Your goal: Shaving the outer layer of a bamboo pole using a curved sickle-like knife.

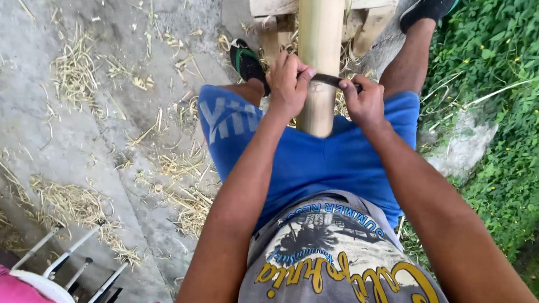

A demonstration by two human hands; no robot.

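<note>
**Bamboo pole under a two-handed blade**

Bamboo, pale yellow and smooth, is what both hands work on. The left hand (288, 84) is closed around one end of a thin dark curved blade (330, 80), knuckles pressed against the side of the thick round bamboo pole (319, 48). The right hand (364, 102) is closed on the blade's other end, just beside the pole on its far side. The blade lies across the pole's face, touching it, between the two fists.

The pole runs lengthwise between the person's knees, its near end resting against the blue shorts (319, 161) and its far end lying on a rough wooden frame of pale planks (278, 2). Above the blade the surface looks clean and even; I judge that stretch already scraped, though the part below the hands is too short and shadowed to tell. How much length remains beyond the frame is out of view.

Dry straw-coloured shavings (75, 71) lie scattered over the grey concrete floor (103, 10), which suggests a fair amount of scraping is done. A green-and-black sandal (246, 61) sits near the left hand. Green leafy plants (510, 91) border the right side, and a white plastic chair (56, 276) with a pink cloth (2, 288) stands well apart at the lower left.
</note>
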